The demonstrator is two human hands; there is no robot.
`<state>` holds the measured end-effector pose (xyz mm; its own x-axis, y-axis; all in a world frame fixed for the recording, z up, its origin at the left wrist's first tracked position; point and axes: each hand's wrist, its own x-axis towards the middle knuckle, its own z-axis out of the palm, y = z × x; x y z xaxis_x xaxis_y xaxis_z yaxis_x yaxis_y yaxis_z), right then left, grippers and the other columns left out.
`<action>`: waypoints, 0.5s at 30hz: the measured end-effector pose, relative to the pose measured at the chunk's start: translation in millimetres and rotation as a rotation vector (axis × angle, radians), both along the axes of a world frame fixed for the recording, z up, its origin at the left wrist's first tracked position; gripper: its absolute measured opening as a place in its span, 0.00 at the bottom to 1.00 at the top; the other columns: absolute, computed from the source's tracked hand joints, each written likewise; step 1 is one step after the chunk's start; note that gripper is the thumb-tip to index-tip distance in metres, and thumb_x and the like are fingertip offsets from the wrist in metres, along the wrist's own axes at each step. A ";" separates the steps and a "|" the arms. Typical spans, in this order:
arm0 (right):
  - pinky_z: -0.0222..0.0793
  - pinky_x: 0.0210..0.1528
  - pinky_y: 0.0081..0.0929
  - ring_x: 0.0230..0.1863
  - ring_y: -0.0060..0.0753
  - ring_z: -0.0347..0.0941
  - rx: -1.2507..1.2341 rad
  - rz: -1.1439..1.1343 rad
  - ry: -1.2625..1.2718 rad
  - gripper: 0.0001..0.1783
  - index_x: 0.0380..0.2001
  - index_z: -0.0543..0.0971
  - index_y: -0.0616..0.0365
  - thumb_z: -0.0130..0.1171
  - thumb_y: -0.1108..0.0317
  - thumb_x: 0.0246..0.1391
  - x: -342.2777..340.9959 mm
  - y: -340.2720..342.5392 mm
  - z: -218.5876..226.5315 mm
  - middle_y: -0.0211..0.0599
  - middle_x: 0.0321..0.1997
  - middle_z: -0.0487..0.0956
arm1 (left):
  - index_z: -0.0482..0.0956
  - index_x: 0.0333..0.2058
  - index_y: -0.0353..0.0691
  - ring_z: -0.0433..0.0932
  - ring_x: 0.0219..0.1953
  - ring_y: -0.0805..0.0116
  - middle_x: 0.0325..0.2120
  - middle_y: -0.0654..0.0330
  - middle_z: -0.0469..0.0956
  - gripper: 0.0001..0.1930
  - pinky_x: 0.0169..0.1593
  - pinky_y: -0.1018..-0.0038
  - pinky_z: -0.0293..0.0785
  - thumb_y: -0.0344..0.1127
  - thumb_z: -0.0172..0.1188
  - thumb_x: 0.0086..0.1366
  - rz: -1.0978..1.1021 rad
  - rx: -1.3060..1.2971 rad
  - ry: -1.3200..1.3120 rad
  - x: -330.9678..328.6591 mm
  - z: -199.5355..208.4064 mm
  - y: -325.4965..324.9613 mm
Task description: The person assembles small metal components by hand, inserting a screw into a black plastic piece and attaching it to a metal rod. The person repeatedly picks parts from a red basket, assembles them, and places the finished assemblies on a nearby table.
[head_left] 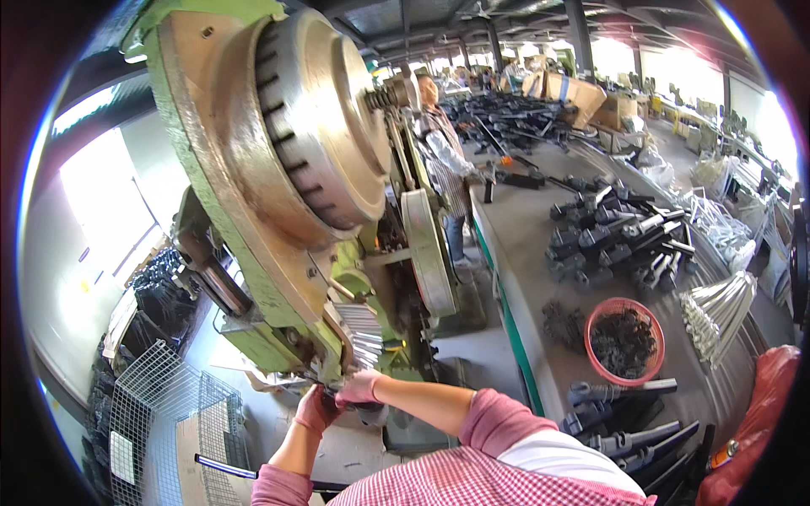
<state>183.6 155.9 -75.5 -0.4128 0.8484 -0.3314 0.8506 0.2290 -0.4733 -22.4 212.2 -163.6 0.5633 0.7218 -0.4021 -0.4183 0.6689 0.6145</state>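
My two hands, in pink-red gloves, are close together at the lower front of a large green press machine point(245, 194). My left hand point(315, 411) is closed round a small dark part point(331, 396), mostly hidden by the fingers. My right hand point(359, 389) is just to its right, fingers bent over the same spot; what it grips, if anything, is hidden. Right above the hands is a ribbed silvery piece point(361, 331) of the machine. A thin dark rod with a blue stripe point(226, 465) runs below my left forearm; the frame does not show what supports it.
On the right, a long grey table point(540, 312) carries piles of black parts with metal tubes point(620, 232), a red basket of small black pieces point(626, 308) and a bundle of silver rods point(717, 316). A wire cage point(160, 388) stands left. Another person point(445, 160) works beyond the machine.
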 end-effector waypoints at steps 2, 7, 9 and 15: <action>0.64 0.62 0.29 0.61 0.39 0.71 0.006 -0.054 0.044 0.36 0.54 0.79 0.49 0.55 0.38 0.47 -0.6 3.1 -4.3 0.43 0.58 0.77 | 0.73 0.54 0.44 0.79 0.39 0.59 0.46 0.57 0.79 0.22 0.35 0.67 0.78 0.51 0.46 0.70 0.059 -0.018 0.032 -0.8 0.4 -6.5; 0.76 0.48 0.35 0.50 0.40 0.80 -0.099 -0.165 0.159 0.29 0.41 0.86 0.53 0.61 0.45 0.39 -4.7 11.4 -23.4 0.42 0.48 0.83 | 0.73 0.48 0.38 0.77 0.33 0.58 0.36 0.54 0.79 0.18 0.33 0.65 0.75 0.45 0.45 0.71 0.086 -0.090 -0.026 -0.7 -4.8 -10.7; 0.76 0.49 0.33 0.50 0.39 0.80 0.131 -0.139 0.177 0.32 0.42 0.85 0.54 0.62 0.43 0.37 -7.6 12.5 -27.3 0.42 0.48 0.83 | 0.73 0.47 0.37 0.77 0.33 0.58 0.35 0.53 0.79 0.16 0.33 0.65 0.74 0.41 0.46 0.69 0.023 -0.069 -0.139 0.5 -2.2 -11.4; 0.64 0.63 0.35 0.60 0.44 0.72 0.157 0.035 0.005 0.33 0.51 0.82 0.49 0.46 0.38 0.54 -5.1 0.8 -14.7 0.41 0.58 0.78 | 0.76 0.48 0.39 0.79 0.38 0.58 0.40 0.54 0.81 0.16 0.37 0.64 0.78 0.42 0.47 0.69 0.050 0.115 0.048 8.4 4.3 -5.3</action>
<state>178.6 156.7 -90.2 -0.4444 0.8746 -0.1937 0.8386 0.3302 -0.4332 -14.0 206.9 -159.3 0.5074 0.7915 -0.3407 -0.4177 0.5718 0.7061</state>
